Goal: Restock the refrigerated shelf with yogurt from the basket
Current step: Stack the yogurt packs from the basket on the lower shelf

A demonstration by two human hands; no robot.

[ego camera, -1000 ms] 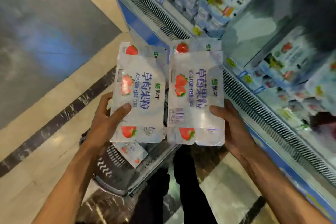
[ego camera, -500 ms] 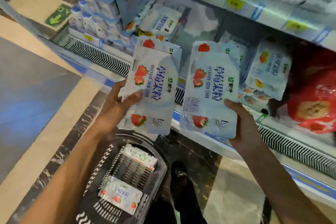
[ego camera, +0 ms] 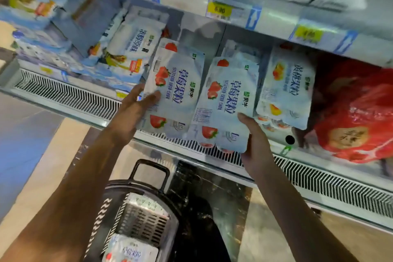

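My left hand (ego camera: pixel 134 110) grips the lower left edge of a white strawberry yogurt multipack (ego camera: pixel 176 89). My right hand (ego camera: pixel 254 144) holds a second strawberry yogurt multipack (ego camera: pixel 227 102) by its lower right corner. Both packs are tilted upright, side by side, at the front of the refrigerated shelf (ego camera: pixel 85 100), reaching into a gap between stocked packs. Below, the black basket (ego camera: pixel 136 215) stands on the floor with another strawberry pack (ego camera: pixel 129 251) in its bottom.
A yellow-fruit yogurt pack (ego camera: pixel 287 87) leans just right of my packs, and plain yogurt packs (ego camera: pixel 131 49) stack on the left. A red bag (ego camera: pixel 357 117) fills the far right. An upper shelf edge with price tags (ego camera: pixel 221 9) overhangs.
Both hands have carried the two packs up and forward from over the basket to the shelf opening. The view has swung from the floor to the shelf.
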